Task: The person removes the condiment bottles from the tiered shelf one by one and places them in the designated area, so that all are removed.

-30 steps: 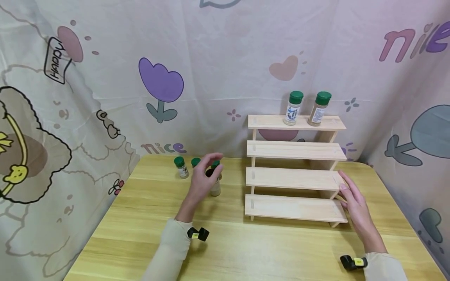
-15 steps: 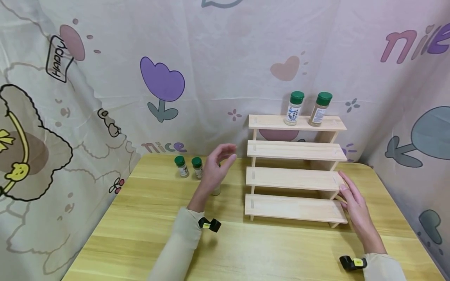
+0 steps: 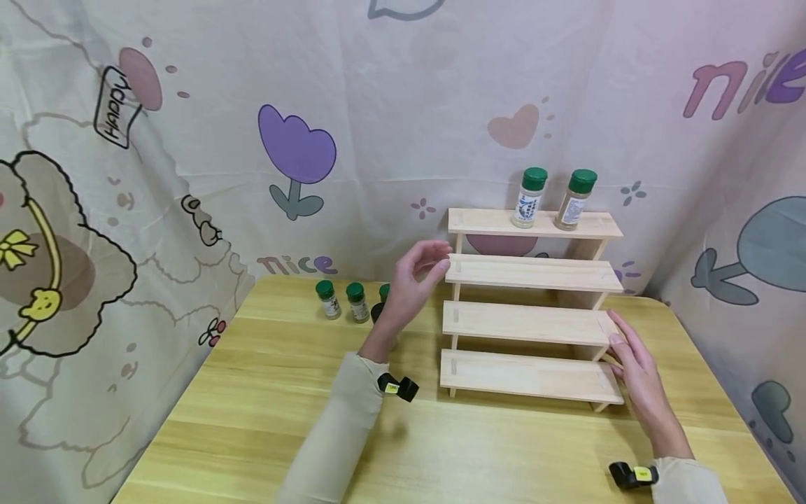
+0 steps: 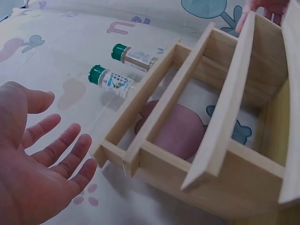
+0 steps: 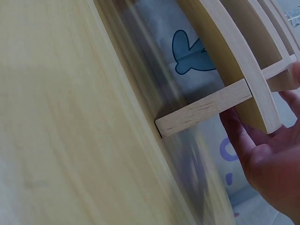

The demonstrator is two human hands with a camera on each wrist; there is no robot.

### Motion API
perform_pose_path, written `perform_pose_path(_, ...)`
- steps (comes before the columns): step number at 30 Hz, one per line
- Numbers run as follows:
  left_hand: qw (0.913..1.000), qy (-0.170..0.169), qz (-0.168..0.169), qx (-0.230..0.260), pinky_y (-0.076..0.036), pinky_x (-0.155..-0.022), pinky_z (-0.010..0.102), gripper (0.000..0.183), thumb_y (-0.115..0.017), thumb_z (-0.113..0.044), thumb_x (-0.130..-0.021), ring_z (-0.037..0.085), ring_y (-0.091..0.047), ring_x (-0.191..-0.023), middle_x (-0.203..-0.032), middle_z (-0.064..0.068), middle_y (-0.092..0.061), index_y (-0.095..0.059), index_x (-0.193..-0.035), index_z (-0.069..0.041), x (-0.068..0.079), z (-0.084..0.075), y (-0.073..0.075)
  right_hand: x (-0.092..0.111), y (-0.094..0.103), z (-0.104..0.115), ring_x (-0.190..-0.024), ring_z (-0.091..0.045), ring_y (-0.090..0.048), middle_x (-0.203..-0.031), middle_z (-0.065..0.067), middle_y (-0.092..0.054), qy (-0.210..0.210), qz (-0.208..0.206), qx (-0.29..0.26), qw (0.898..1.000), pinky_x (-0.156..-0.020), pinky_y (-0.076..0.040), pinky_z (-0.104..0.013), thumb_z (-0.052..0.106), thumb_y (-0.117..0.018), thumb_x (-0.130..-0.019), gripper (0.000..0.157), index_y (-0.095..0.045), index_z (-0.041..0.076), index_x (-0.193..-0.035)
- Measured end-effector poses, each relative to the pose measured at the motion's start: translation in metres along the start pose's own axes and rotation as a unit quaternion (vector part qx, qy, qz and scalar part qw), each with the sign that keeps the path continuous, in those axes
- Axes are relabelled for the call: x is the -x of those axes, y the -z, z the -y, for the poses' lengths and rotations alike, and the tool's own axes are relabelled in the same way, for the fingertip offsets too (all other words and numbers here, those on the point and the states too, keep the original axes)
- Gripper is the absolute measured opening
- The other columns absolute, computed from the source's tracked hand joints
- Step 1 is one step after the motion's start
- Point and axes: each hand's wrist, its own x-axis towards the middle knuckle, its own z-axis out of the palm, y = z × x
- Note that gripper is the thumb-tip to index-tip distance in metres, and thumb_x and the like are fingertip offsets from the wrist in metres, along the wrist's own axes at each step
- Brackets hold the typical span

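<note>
A four-tier wooden display rack [image 3: 529, 322] stands on the table, its steps rising toward the back. My left hand [image 3: 409, 287] is raised just off the rack's left side, fingers spread and gently bent, holding nothing; the left wrist view shows its bare palm. At the opposite end, my right hand [image 3: 639, 364] grips the rack by the end of a lower shelf [image 5: 262, 98], fingers reaching beneath the board. On the top tier stand two green-capped spice jars, one with a blue-and-white label [image 3: 527, 203], the other a brownish jar [image 3: 574, 204].
Left of the rack, green-capped jars stand on the table [image 3: 252, 392]: a left one [image 3: 329, 302], a middle one [image 3: 358, 306], and another [image 3: 385, 290] partly hidden by my left hand. A black cap [image 3: 376, 311] shows beside my wrist. A printed cloth [image 3: 390, 126] hangs behind.
My left hand has moved right and slightly up, from over the jars on the table to the rack's left side, uncovering the middle jar. The right hand stays at the rack.
</note>
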Motion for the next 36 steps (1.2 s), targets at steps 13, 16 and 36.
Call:
perform_pose_path(13, 0.9998, 0.013, 0.012, -0.001, -0.052, -0.101, 0.043, 0.033, -0.065, -0.012, -0.102, 0.024, -0.064, -0.115, -0.128, 0.019, -0.065, -0.060, -0.133, -0.003, -0.028, -0.009, -0.022, 0.003, 0.002, -0.002, -0.115, 0.011, -0.050, -0.165, 0.002, -0.026, 0.000, -0.002, 0.016, 1.000, -0.086, -0.046, -0.008, 0.032, -0.038, -0.113, 0.055, -0.022, 0.026, -0.165)
perform_pose_path(16, 0.9997, 0.019, 0.013, -0.009, -0.053, -0.099, 0.041, 0.033, -0.065, -0.015, -0.102, 0.023, -0.064, -0.115, -0.127, 0.013, -0.066, -0.060, -0.132, -0.004, -0.035, -0.011, -0.026, 0.003, 0.000, -0.003, -0.115, 0.011, -0.051, -0.166, 0.001, -0.025, 0.000, 0.000, 0.003, 1.000, -0.087, -0.047, -0.008, 0.031, -0.039, -0.113, 0.055, -0.023, 0.026, -0.165)
perform_pose_path(36, 0.9986, 0.044, 0.018, -0.022, -0.050, -0.101, 0.028, 0.042, -0.065, -0.021, -0.103, 0.015, -0.061, -0.117, -0.136, 0.008, -0.061, -0.055, -0.141, -0.008, -0.094, -0.035, -0.064, 0.000, 0.000, -0.002, -0.115, 0.011, -0.051, -0.164, 0.001, -0.027, -0.005, -0.003, -0.011, 1.000, -0.086, -0.046, -0.007, 0.031, -0.039, -0.113, 0.055, -0.023, 0.026, -0.165)
